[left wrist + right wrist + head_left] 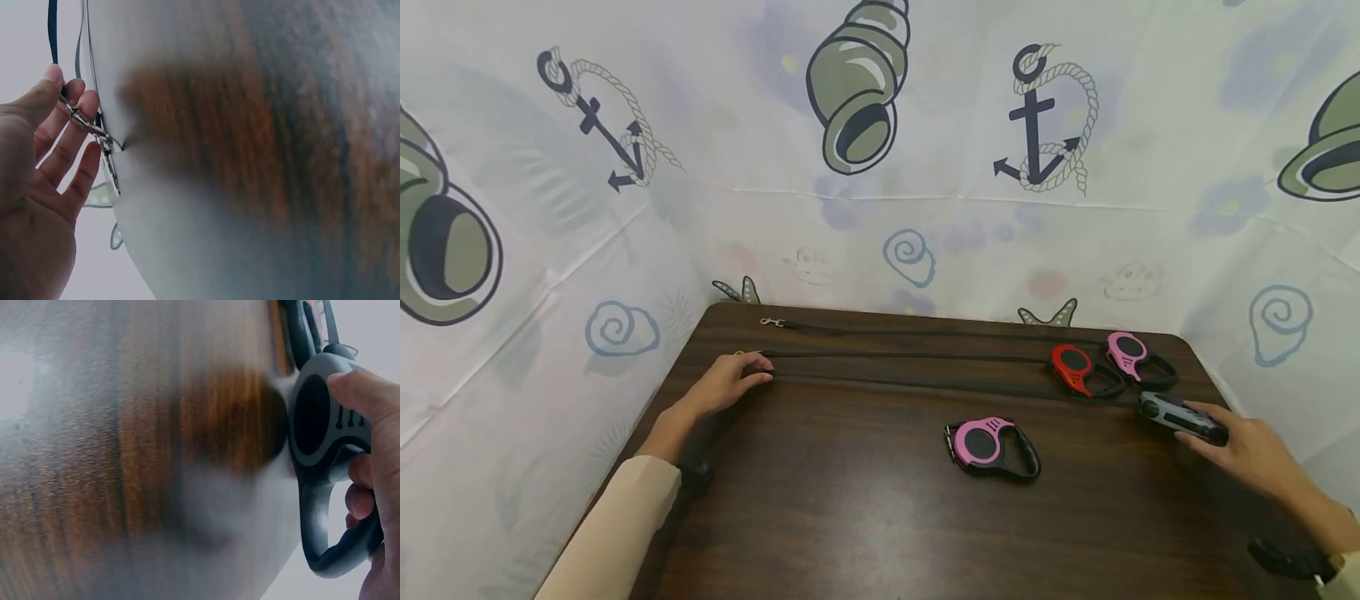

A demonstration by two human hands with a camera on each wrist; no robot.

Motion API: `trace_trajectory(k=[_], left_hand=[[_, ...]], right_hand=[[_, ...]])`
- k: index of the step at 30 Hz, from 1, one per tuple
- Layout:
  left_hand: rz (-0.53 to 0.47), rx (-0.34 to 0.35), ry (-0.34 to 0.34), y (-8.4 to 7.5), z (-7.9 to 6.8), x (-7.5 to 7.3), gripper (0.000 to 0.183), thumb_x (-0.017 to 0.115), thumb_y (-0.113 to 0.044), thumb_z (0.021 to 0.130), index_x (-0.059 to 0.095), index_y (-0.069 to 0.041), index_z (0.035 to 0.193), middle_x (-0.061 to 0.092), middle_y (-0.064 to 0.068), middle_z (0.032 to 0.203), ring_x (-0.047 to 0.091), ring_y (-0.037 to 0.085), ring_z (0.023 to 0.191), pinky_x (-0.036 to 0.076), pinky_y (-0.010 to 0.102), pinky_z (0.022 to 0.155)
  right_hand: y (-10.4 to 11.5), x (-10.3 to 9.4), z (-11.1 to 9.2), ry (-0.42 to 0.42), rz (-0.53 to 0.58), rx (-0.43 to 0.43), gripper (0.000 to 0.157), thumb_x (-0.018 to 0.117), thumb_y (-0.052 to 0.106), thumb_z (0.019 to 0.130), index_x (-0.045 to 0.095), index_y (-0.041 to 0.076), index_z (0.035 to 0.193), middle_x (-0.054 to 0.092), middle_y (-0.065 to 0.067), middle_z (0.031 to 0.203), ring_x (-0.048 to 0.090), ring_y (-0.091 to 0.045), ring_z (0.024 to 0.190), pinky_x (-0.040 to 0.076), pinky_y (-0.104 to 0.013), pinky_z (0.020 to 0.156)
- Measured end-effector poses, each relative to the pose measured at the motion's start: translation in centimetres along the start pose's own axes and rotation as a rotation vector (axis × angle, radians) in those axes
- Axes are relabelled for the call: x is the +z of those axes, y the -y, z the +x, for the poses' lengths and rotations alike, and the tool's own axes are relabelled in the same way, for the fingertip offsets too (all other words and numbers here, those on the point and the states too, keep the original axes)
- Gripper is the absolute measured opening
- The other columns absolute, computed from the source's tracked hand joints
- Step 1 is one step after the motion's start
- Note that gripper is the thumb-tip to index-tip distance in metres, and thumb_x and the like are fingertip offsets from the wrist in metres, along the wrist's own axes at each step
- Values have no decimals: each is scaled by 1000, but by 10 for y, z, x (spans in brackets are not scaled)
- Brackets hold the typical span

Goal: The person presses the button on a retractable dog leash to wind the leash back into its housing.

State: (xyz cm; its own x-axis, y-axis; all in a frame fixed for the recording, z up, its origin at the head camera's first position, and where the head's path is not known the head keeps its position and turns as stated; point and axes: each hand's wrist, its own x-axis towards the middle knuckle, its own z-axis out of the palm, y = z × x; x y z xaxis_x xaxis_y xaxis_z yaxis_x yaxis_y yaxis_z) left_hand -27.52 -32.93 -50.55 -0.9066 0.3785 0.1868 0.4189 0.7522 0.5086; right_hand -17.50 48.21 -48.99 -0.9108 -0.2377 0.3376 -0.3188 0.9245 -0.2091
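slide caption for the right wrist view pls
Right hand grips a grey-and-black plastic leash reel at a dark wood-grain table.

The left-hand grip (34, 203) pinches a dark flat strap (52, 31) between thumb and fingertips. The strap's metal snap hook (81, 119) slants past the fingers. A second metal clip (112, 170) is just beside it, along the edge of the wood-grained bench (250, 125), whose surface is blurred.

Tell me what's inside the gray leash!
Only a black cord shows, stretching out from the gray leash. The inside is covered, so I can't see whether more cord is in there.
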Motion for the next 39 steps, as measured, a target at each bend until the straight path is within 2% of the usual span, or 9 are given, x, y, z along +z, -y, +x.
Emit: trace_trajectory(k=[5, 9, 15, 18, 28, 33, 39], left_hand=[[6, 7, 7, 1, -4, -4, 14, 75, -5, 98, 74, -2, 111, 77, 10, 103, 69, 23, 91, 57, 43, 82], [0, 2, 13, 1, -6, -8, 14, 74, -4, 98, 74, -2, 111, 77, 11, 105, 64, 19, 85, 55, 33, 73], [0, 23, 1, -1, -7, -14, 13, 75, -4, 97, 74, -2, 110, 77, 10, 102, 64, 17, 82, 54, 30, 69], [3, 35, -8, -1, -7, -18, 14, 75, -3, 97, 74, -1, 110, 77, 10, 101, 65, 17, 81, 55, 29, 69], [-17, 28, -26, -2, -10, -23, 14, 76, 0, 95, 74, 0, 109, 77, 14, 103, 67, 20, 84, 56, 28, 68], [-28, 9, -26, 1, -12, -22, 14, 76, 0, 94, 74, -2, 109, 77, 15, 106, 68, 22, 86, 57, 27, 69], [-22, 18, -30, 4, -15, -24, 16, 77, -3, 95, 74, 0, 111, 77, 12, 102, 67, 21, 83, 57, 27, 67]], right_hand=[[0, -2, 4, -31, 15, -20, 51, 94, 18, 79, 71, 0, 121, 57, 0, 68, 37, -2, 54, 31, -25, 49], [1, -6, 10, -35, 31, -27, 49, 95, 19, 77, 74, 0, 117, 60, -1, 71, 37, -2, 57, 30, -25, 51], [2, -13, 18, -44, 35, -29, 47, 96, 21, 75, 77, 1, 113, 69, -7, 75, 34, -2, 55, 29, -25, 53], [3, -15, 21, -13, 51, 5, 46, 95, 24, 79, 77, 1, 114, 68, -7, 77, 33, -2, 53, 28, -26, 53], [6, -25, 33, 118, 136, 154, 48, 95, 30, 80, 78, -3, 111, 71, -12, 86, 44, -7, 64, 36, -25, 54], [5, -32, 36, 197, 177, 208, 55, 92, 32, 83, 74, -8, 116, 67, -14, 91, 47, -11, 68, 40, -25, 56], [-2, -38, 38, 273, 245, 243, 54, 85, 32, 92, 71, -9, 124, 68, -20, 102, 51, -14, 75, 44, -26, 61]])
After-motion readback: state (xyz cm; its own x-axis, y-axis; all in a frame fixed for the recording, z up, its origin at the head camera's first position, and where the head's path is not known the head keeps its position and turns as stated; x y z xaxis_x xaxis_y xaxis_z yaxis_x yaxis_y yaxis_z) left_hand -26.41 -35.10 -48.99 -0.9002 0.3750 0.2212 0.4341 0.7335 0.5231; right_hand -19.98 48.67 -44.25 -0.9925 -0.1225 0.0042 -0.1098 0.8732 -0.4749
